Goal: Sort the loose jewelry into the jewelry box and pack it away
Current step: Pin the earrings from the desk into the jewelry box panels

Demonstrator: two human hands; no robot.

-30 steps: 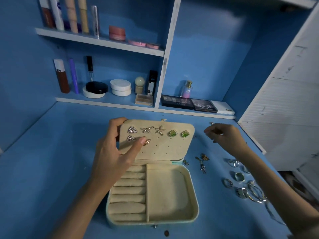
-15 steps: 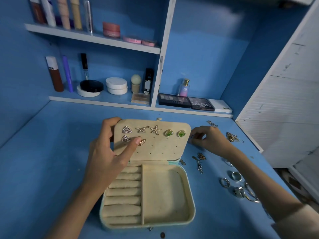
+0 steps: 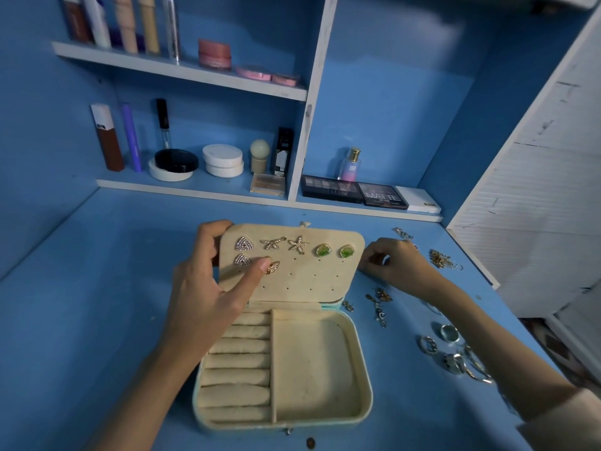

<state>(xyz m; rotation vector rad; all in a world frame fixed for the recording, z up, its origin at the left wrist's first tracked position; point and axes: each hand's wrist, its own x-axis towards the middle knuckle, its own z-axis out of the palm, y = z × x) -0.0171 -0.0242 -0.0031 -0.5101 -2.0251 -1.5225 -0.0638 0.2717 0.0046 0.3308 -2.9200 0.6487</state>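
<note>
Head camera, the only view: a cream jewelry box [image 3: 364, 385] stands open on the blue table [image 3: 97, 304], in the lower middle of the picture. Its lid [image 3: 309, 281] is raised at twelve o'clock of the box. The inner panel of the lid carries earrings: two triangle studs [image 3: 244, 245], two starfish pieces [image 3: 298, 244], two green studs [image 3: 322, 250] and one gold leaf earring [image 3: 272, 267]. Inside the box, ring rolls [image 3: 237, 359] fill the nine o'clock half and a plain compartment [image 3: 312, 362] fills the three o'clock half.

The left hand [image 3: 208, 297] grasps the lid: the fingers are curled around its nine o'clock edge and the thumb presses on the panel, touching the leaf earring. The right hand [image 3: 396, 265] is at the lid's three o'clock edge, fingers curled down toward the table; whether it pinches something, I cannot tell.

Loose jewelry lies on the table at three o'clock of the box: small earrings [image 3: 379, 307] just beside it, rings [image 3: 450, 333] farther out, and a gold chain [image 3: 440, 258] near the right hand.
</note>
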